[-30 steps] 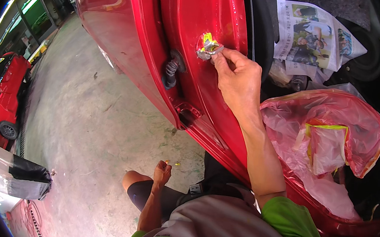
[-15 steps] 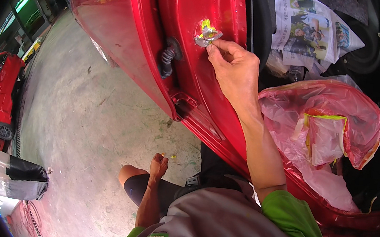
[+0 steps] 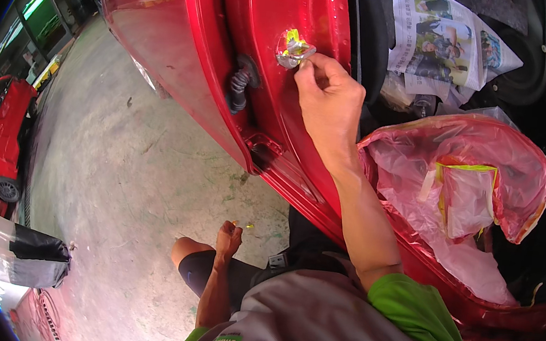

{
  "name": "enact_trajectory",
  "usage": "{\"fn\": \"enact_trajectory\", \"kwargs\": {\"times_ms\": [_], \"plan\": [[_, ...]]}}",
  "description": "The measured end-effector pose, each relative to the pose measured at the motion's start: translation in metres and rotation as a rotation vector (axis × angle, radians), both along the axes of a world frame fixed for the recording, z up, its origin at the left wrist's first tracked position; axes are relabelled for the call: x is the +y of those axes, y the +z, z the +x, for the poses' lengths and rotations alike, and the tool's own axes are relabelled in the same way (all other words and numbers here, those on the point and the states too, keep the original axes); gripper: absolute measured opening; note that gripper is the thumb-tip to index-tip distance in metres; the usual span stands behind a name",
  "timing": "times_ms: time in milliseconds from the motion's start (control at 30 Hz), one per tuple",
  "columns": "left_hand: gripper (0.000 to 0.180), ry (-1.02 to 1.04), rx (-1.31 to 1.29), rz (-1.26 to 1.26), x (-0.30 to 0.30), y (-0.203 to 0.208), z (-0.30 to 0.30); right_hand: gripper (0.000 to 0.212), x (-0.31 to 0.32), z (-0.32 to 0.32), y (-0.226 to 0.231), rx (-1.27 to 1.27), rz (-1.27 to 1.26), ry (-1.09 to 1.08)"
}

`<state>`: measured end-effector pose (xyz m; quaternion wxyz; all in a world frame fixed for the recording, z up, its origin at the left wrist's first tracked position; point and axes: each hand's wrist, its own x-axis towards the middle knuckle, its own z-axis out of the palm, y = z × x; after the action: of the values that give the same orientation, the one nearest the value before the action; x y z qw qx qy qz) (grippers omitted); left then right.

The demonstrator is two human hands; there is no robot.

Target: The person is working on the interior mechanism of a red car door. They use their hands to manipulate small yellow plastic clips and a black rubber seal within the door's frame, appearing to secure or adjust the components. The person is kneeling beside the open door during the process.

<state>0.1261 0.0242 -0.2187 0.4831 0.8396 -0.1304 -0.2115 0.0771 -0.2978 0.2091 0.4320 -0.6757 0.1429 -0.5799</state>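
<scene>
A crumpled silver foil-like patch (image 3: 295,54) with bright yellow tape (image 3: 293,36) along its top sits on the red painted door jamb (image 3: 274,96) of a car. My right hand (image 3: 329,99) reaches up to it, thumb and forefinger pinching the right edge of the silver piece. Lower down, beside my bent knee (image 3: 190,255), my left hand (image 3: 229,240) is closed. A small orange-yellow bit peeks out at its fingertips, too small to name. Beyond those fingertips a yellow scrap (image 3: 250,226) shows against the floor.
An open red car door (image 3: 173,44) stands at left, joined by a black rubber cable boot (image 3: 241,86). At right, pinkish plastic sheeting (image 3: 409,159) and newspaper (image 3: 449,42) cover the car's interior. Another red car (image 3: 4,140) is parked far left on the concrete floor (image 3: 120,153).
My right hand and forearm have shifted slightly left, still pinching the silver piece. The left hand looks unmoved.
</scene>
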Motion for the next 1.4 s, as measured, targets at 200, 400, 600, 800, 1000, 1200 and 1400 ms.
{"fn": "enact_trajectory", "kwargs": {"times_ms": [200, 400, 600, 800, 1000, 1200, 1400], "plan": [[0.026, 0.000, -0.021, 0.006, 0.004, -0.008, -0.001, 0.029, 0.010, -0.020, 0.031, 0.117, 0.395, 0.228], [0.024, -0.008, 0.023, -0.048, 0.001, -0.014, 0.001, 0.028, 0.010, -0.013, 0.036, 0.109, 0.402, 0.174], [0.021, -0.002, 0.048, -0.060, -0.001, 0.001, -0.002, 0.026, 0.009, 0.006, 0.013, -0.012, 0.149, -0.033], [0.024, 0.013, 0.001, 0.003, 0.002, 0.003, -0.001, 0.024, 0.016, -0.002, 0.016, -0.095, 0.396, 0.208], [0.025, -0.015, -0.044, 0.027, 0.001, 0.012, -0.005, 0.024, 0.015, -0.014, 0.030, 0.008, 0.470, 0.274], [0.024, -0.021, -0.056, 0.020, -0.001, 0.001, -0.002, 0.027, 0.019, -0.018, 0.044, 0.114, 0.500, 0.247], [0.021, -0.011, 0.031, -0.075, -0.006, 0.011, -0.003, 0.029, 0.005, 0.000, 0.014, 0.062, 0.145, 0.077]]}}
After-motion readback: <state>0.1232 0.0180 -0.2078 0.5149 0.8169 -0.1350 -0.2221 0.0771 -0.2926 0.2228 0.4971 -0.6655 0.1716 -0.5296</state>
